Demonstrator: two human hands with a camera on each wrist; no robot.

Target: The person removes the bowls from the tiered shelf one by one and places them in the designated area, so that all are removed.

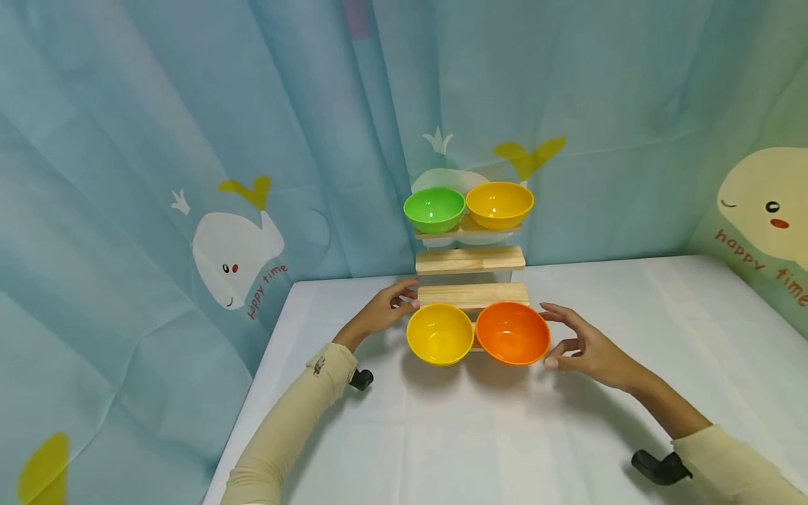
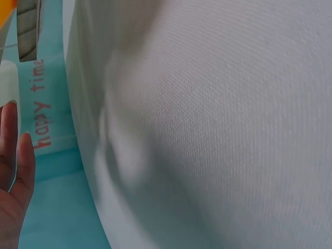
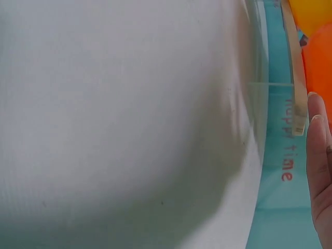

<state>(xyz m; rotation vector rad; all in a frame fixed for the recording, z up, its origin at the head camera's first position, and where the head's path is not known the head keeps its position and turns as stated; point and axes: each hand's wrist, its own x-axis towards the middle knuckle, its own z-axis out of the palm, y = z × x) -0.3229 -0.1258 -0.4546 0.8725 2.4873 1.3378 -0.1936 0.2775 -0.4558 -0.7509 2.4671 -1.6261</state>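
A stepped rack with wooden slats [image 1: 470, 261] stands against the curtain. On its lowest step sit a yellow bowl [image 1: 440, 335] and, to the right, an orange bowl [image 1: 513, 334]. The top step bears a green bowl [image 1: 434, 210] and an amber-yellow bowl [image 1: 499, 206]. My left hand [image 1: 383, 310] is beside the rack's left end, fingers loosely bent near the yellow bowl. My right hand [image 1: 590, 356] is spread at the orange bowl's right side; its fingertips [image 3: 315, 122] come close to that bowl, and whether they touch cannot be told. Neither hand holds anything.
A white cloth covers the table [image 1: 454, 442]. Behind the rack and along the left hangs a blue curtain [image 1: 328, 140] printed with whales. A black wrist mount [image 1: 659, 468] sticks out below the right cuff, and another [image 1: 362, 379] by the left cuff.
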